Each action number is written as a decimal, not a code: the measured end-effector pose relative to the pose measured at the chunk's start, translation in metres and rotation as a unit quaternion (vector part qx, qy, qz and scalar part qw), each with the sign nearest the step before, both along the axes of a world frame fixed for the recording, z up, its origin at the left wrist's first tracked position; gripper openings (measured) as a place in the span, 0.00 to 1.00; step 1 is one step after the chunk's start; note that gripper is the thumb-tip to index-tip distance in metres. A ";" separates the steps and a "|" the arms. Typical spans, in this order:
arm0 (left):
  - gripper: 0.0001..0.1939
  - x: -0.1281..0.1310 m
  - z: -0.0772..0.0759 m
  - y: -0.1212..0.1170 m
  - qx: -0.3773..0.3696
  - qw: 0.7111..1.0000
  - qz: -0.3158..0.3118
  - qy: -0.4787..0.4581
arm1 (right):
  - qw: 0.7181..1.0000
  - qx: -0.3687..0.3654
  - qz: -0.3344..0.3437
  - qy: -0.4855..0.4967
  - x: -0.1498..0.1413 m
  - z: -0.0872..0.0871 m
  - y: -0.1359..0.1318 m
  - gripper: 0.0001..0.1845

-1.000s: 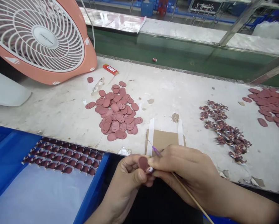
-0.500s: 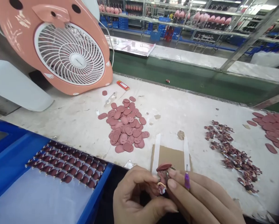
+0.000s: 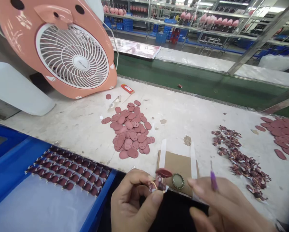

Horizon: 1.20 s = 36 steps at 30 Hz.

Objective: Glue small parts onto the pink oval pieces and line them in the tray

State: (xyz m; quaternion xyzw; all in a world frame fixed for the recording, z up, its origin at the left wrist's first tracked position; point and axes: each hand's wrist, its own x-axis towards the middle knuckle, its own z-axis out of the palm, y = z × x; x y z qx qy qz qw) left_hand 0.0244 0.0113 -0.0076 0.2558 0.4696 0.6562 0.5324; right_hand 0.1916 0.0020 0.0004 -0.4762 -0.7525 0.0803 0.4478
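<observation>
My left hand (image 3: 136, 201) pinches a small painted figurine (image 3: 157, 184) between thumb and fingers, at the table's front edge. A dark red oval disc (image 3: 164, 173) sits at the top of the figurine and appears joined to it. To the right, my right hand (image 3: 228, 199) is apart from the figurine, slightly blurred, its thumb and forefinger spread. A thin tool with a purple handle (image 3: 213, 181) and a metal tip pointing up is tucked between its fingers. Between the hands, a round crimped cap (image 3: 178, 181) lies on a cardboard piece (image 3: 180, 162) taped to the table.
A pile of red oval discs (image 3: 131, 132) lies mid-table, more discs (image 3: 283, 132) at far right. Loose figurines (image 3: 243, 161) are heaped at right. Lower left, a blue crate (image 3: 106, 183) holds rows of assembled pieces. A pink fan (image 3: 81, 62) stands at back left, before a green belt (image 3: 195, 79).
My right hand has moved right, away from the figurine, uncovering the round cap. My left hand has shifted slightly left with the figurine. A small piece on the green belt has moved right.
</observation>
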 end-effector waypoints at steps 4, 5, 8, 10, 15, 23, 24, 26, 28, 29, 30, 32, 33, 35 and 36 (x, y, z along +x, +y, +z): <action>0.07 -0.009 0.002 0.000 -0.007 0.999 -0.045 0.022 | 0.976 -0.172 0.079 0.105 -0.003 0.007 0.015 0.13; 0.06 -0.012 0.002 0.000 -0.010 0.997 -0.066 0.030 | 0.962 -0.214 0.098 0.139 -0.005 0.007 0.018 0.13; 0.04 -0.021 0.003 0.003 -0.016 0.988 -0.139 0.060 | 0.929 -0.286 0.130 0.195 -0.012 0.003 0.019 0.13; 0.05 -0.026 0.003 0.004 -0.023 0.983 -0.167 0.070 | 0.928 -0.289 0.125 0.199 -0.015 0.003 0.017 0.13; 0.05 -0.026 0.005 0.005 -0.044 0.982 -0.167 0.072 | 0.937 -0.266 0.117 0.192 -0.017 0.001 0.013 0.13; 0.07 -0.022 0.005 0.007 -0.044 0.983 -0.171 0.043 | 0.954 -0.223 0.100 0.172 -0.019 -0.008 0.005 0.17; 0.07 -0.022 0.005 0.007 -0.044 0.983 -0.171 0.043 | 0.955 -0.222 0.099 0.173 -0.019 -0.008 0.004 0.17; 0.08 -0.021 0.005 0.008 -0.043 0.984 -0.167 0.044 | 0.954 -0.223 0.096 0.174 -0.019 -0.009 0.004 0.17; 0.08 -0.020 0.005 0.009 -0.042 0.984 -0.166 0.047 | 0.954 -0.224 0.094 0.175 -0.019 -0.009 0.005 0.17; 0.08 -0.020 0.005 0.009 -0.041 0.984 -0.165 0.047 | 0.954 -0.225 0.095 0.176 -0.019 -0.009 0.005 0.17; 0.08 -0.019 0.005 0.010 -0.040 0.984 -0.164 0.047 | 0.953 -0.226 0.096 0.177 -0.019 -0.009 0.006 0.17; 0.08 -0.019 0.005 0.009 -0.037 0.985 -0.165 0.046 | 0.953 -0.226 0.097 0.179 -0.020 -0.009 0.007 0.17; 0.08 -0.019 0.005 0.009 -0.035 0.985 -0.164 0.047 | 0.952 -0.228 0.096 0.180 -0.020 -0.009 0.007 0.17; 0.08 -0.020 0.004 0.008 -0.032 0.985 -0.165 0.049 | 0.951 -0.231 0.094 0.182 -0.021 -0.009 0.007 0.17; 0.08 -0.021 0.003 0.007 -0.031 0.985 -0.164 0.051 | 0.951 -0.232 0.092 0.185 -0.021 -0.009 0.007 0.17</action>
